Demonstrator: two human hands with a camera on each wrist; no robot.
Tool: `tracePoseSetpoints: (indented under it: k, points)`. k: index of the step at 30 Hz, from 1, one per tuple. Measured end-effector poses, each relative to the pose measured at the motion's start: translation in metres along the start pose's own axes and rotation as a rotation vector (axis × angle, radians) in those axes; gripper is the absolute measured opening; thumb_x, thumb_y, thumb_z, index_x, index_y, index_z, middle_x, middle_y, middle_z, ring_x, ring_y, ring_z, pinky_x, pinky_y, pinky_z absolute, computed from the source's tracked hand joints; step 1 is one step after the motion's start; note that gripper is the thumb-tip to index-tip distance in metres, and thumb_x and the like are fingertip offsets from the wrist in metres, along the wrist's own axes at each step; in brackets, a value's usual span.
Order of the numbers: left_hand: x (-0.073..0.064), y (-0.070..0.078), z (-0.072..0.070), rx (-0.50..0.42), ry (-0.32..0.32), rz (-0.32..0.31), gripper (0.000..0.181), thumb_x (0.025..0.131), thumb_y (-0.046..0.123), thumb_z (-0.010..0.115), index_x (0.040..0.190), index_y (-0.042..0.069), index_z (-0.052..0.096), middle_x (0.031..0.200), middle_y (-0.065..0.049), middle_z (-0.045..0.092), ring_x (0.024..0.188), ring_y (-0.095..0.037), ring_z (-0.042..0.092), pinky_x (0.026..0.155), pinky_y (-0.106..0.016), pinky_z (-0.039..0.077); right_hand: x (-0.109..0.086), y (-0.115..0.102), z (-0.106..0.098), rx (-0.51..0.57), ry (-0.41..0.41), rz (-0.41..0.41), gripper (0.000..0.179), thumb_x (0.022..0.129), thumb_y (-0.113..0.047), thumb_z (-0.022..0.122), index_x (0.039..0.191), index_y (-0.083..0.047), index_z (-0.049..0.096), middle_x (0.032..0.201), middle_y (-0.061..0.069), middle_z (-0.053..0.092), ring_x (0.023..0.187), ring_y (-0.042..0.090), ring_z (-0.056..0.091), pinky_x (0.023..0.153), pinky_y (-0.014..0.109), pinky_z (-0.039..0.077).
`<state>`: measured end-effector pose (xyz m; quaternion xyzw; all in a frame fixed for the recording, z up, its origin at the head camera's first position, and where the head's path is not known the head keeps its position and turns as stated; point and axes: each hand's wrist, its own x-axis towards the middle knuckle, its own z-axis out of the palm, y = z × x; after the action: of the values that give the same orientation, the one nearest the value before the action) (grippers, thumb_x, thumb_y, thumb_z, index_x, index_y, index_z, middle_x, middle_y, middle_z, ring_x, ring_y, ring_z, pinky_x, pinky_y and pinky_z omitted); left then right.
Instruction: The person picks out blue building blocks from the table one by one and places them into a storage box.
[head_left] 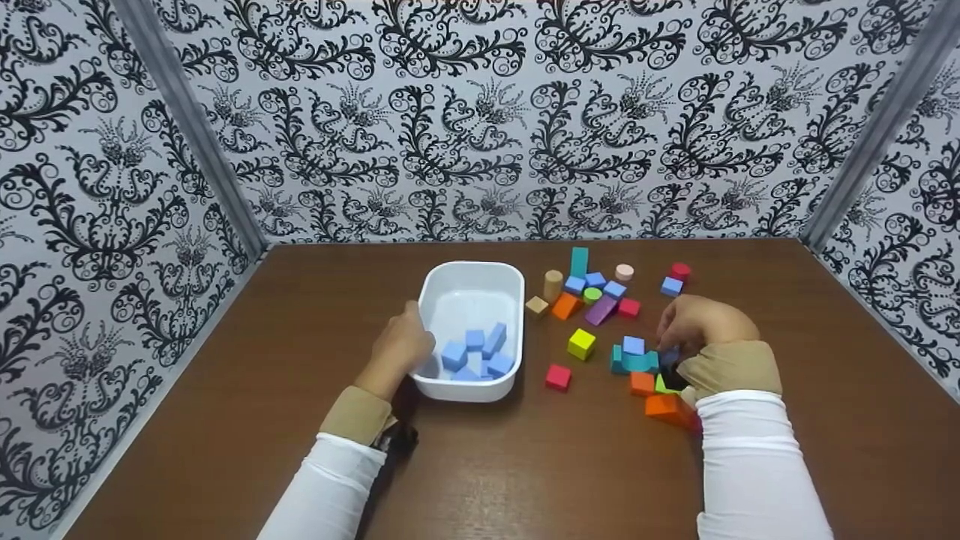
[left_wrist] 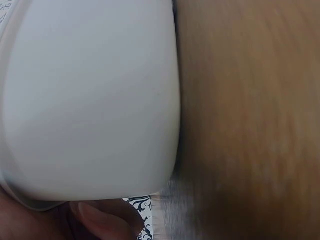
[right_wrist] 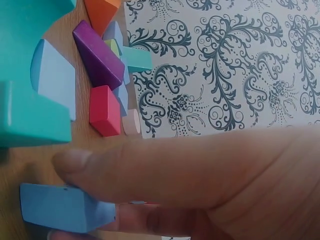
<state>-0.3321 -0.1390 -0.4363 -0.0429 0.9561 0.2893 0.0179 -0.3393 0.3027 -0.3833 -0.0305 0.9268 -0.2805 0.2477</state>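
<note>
My left hand (head_left: 403, 343) grips the left rim of a white plastic tub (head_left: 471, 301); in the left wrist view the outer wall of the tub (left_wrist: 95, 105) fills much of the picture, with curled fingers (left_wrist: 102, 220) below it. Several blue blocks (head_left: 475, 340) lie inside, toward the near end. To the right, my right hand (head_left: 701, 322) pinches a blue block (right_wrist: 60, 207) between thumb and fingers, low over the table. Close beside it stands a teal arch block (head_left: 634, 362) with another blue block (head_left: 634, 345) next to it.
Near the right forearm lie orange blocks (head_left: 664, 406) and a lime green piece (head_left: 664, 385). A yellow cube (head_left: 581, 344) and a red cube (head_left: 558, 377) sit between tub and right hand. Farther back is a cluster with a purple block (head_left: 600, 310). Patterned walls (head_left: 495, 120) enclose the table.
</note>
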Motion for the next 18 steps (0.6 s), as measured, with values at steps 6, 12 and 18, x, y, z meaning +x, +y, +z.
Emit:
tracePoseSetpoints:
  k: [6, 12, 18]
  points:
    - [-0.001, 0.001, 0.000, 0.002, 0.003, 0.006, 0.060, 0.096, 0.009, 0.055, 0.153, -0.005, 0.041, 0.132, -0.031, 0.066, 0.117, -0.043, 0.068, 0.097, -0.059, 0.054, -0.004, -0.002, -0.002, -0.057, 0.029, 0.025, 0.007, 0.087, -0.012, 0.076, 0.084, -0.005, 0.077, 0.076, 0.005, 0.066, 0.073, 0.023, 0.059, 0.064, 0.032, 0.053]
    - [0.000, 0.000, 0.000, 0.015, 0.001, 0.008, 0.061, 0.096, 0.008, 0.055, 0.154, -0.006, 0.039, 0.132, -0.032, 0.066, 0.115, -0.041, 0.069, 0.095, -0.057, 0.055, -0.014, -0.021, -0.006, -0.099, 0.171, -0.006, 0.024, 0.087, -0.004, 0.074, 0.109, 0.002, 0.078, 0.101, 0.018, 0.072, 0.087, 0.032, 0.064, 0.072, 0.039, 0.058]
    - [0.003, -0.004, 0.001, 0.011, 0.007, 0.009, 0.061, 0.095, 0.009, 0.054, 0.153, -0.005, 0.040, 0.132, -0.031, 0.066, 0.117, -0.042, 0.068, 0.096, -0.058, 0.054, -0.014, -0.043, 0.000, -0.073, 0.320, -0.135, 0.031, 0.090, -0.002, 0.069, 0.120, 0.002, 0.076, 0.119, 0.025, 0.072, 0.104, 0.040, 0.065, 0.088, 0.052, 0.057]
